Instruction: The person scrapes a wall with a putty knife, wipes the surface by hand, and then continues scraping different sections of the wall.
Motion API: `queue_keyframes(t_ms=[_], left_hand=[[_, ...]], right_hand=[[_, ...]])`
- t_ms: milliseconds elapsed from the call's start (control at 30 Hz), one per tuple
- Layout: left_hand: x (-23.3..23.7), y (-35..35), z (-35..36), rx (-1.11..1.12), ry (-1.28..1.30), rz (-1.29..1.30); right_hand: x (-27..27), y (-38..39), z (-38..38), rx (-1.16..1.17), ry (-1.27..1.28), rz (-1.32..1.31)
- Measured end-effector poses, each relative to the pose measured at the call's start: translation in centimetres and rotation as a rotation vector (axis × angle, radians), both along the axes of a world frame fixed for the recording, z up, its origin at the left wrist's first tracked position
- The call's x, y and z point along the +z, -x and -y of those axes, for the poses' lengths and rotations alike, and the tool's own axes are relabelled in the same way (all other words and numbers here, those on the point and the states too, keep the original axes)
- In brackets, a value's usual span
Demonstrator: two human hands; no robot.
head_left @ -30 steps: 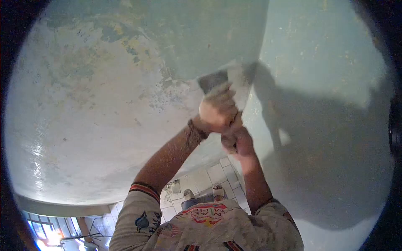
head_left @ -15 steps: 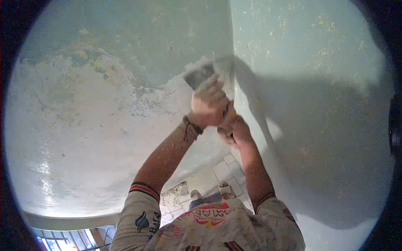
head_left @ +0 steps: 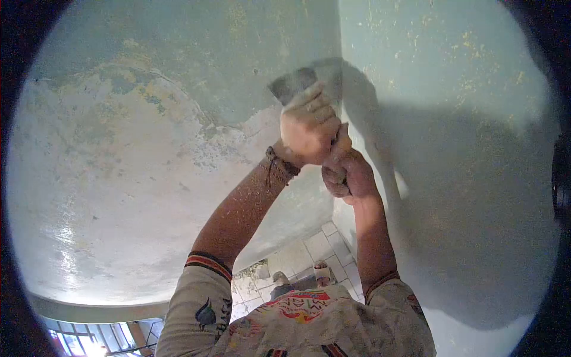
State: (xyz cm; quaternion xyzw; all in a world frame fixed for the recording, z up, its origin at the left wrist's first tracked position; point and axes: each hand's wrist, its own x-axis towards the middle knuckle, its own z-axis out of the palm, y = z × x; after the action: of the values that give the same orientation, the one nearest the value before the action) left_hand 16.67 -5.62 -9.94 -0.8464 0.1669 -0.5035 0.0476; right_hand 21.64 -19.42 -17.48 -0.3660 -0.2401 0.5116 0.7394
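A scraper with a wide dark blade [head_left: 292, 85] lies against the green, peeling wall [head_left: 238, 53], just left of the corner. My left hand [head_left: 310, 128], with a braided band at the wrist, is wrapped round the tool close behind the blade. Below it and to the right, my right hand [head_left: 351, 172] is closed round the lower end of the handle. Most of the handle is hidden by my fingers. Left of the hands, the wall shows a large pale patch [head_left: 119, 178] with a ragged edge of flaking paint.
The adjoining wall [head_left: 464, 71] on the right carries a large shadow. Below are the tiled floor [head_left: 297, 256] and my feet in sandals. A ledge [head_left: 107, 312] and a barred window [head_left: 83, 339] show at the lower left.
Both hands and the scraper have moved up the wall and slightly right in view. The blade is now over green paint above the pale patch's edge. Both hands keep their hold.
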Motion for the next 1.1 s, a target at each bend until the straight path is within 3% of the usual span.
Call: queue_keyframes(t_ms=[67, 133, 200, 300, 367, 433, 500, 567, 600, 667, 767, 800, 900, 967, 1033, 1067, 1100], left_hand=[[-4.1, -0.4, -0.5, -0.014, 0.024, -0.04], [-5.3, 0.3, 0.4, 0.047, 0.043, -0.207], [-3.4, -0.3, 0.1, 0.018, 0.041, -0.109], [0.9, -1.0, -0.1, 0.01, 0.017, 0.011], [3.0, -0.9, 0.2, -0.045, 0.004, 0.0], [-1.1, -0.8, -0.1, -0.023, -0.006, 0.053], [-3.5, -0.1, 0.5, 0.015, 0.014, -0.06], [-3.3, -0.2, -0.1, 0.002, 0.027, -0.11], [-1.0, -0.5, 0.0, -0.001, 0.013, -0.043], [4.0, -0.9, 0.1, -0.032, -0.028, 0.021], [6.0, -0.7, 0.1, -0.017, 0.085, -0.119], [4.9, -0.6, -0.1, -0.015, 0.083, -0.115], [-4.3, -0.5, -0.4, 0.003, 0.008, -0.076], [-6.4, -0.2, -0.5, 0.026, 0.032, -0.204], [-3.0, -0.8, -0.6, 0.029, 0.013, -0.101], [-0.9, -1.0, -0.4, 0.038, 0.001, 0.007], [1.0, -1.2, -0.3, 0.036, 0.005, 0.002]], right_hand=[[-2.4, 0.1, 0.2, -0.024, 0.107, -0.058], [-4.5, -0.3, 0.5, 0.035, 0.105, -0.059], [-5.0, -1.2, 0.0, 0.087, -0.007, -0.081], [0.9, -2.1, -0.9, 0.152, -0.127, -0.034], [1.8, -2.0, -0.7, 0.209, -0.239, -0.021], [-0.4, -0.3, 0.0, -0.044, -0.058, -0.078], [-3.4, -0.2, 0.7, 0.104, 0.066, -0.198], [-2.9, -0.5, 0.5, 0.015, 0.103, -0.068], [-1.3, -0.9, 0.3, 0.011, 0.1, -0.07], [3.0, -2.0, -0.3, 0.181, -0.145, -0.039], [5.7, -1.3, -0.1, 0.07, -0.16, 0.037], [4.4, -1.2, -0.2, 0.073, -0.163, 0.041], [-5.2, -0.5, -0.4, 0.054, 0.147, -0.143], [-4.4, 0.5, 0.3, 0.049, 0.099, -0.08], [-5.3, -1.5, -1.0, 0.106, -0.033, -0.16], [-1.4, -0.8, -0.9, -0.029, -0.022, -0.066], [0.3, -2.0, -0.9, 0.207, -0.21, -0.077]])
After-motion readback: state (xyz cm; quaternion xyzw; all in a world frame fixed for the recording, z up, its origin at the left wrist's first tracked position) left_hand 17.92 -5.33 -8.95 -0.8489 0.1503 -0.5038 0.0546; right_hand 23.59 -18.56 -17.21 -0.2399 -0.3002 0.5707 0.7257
